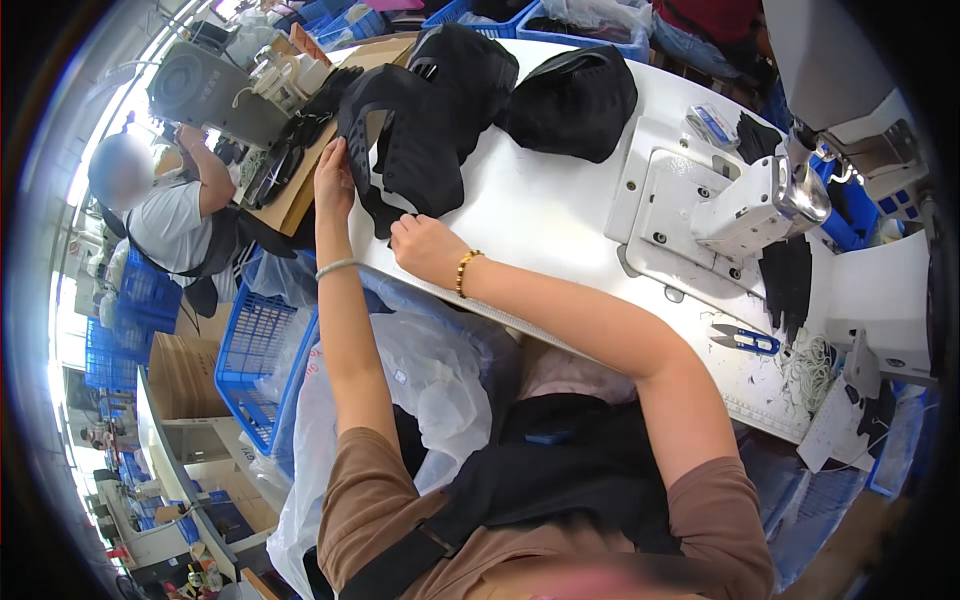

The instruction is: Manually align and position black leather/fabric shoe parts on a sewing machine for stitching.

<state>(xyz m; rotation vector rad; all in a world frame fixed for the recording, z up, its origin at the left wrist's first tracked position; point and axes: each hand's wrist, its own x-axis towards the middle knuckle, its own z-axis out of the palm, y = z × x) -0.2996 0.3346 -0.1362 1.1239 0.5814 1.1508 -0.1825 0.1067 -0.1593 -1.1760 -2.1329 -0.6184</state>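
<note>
A black shoe upper with a row of small holes lies at the left end of the white sewing table. My left hand grips its left edge, fingers pointing up along it. At its lower tip, my right hand is closed in a pinch, with the fingertips partly hidden. Right behind the piece sits another black upper, overlapping it. A third dark, rounded black piece rests to the right of these, apart from both hands.
A sewing machine stands on the table's right side. Blue thread snips and tangled white thread lie near it. Below left are a blue crate and clear plastic bags. Another person works at far left.
</note>
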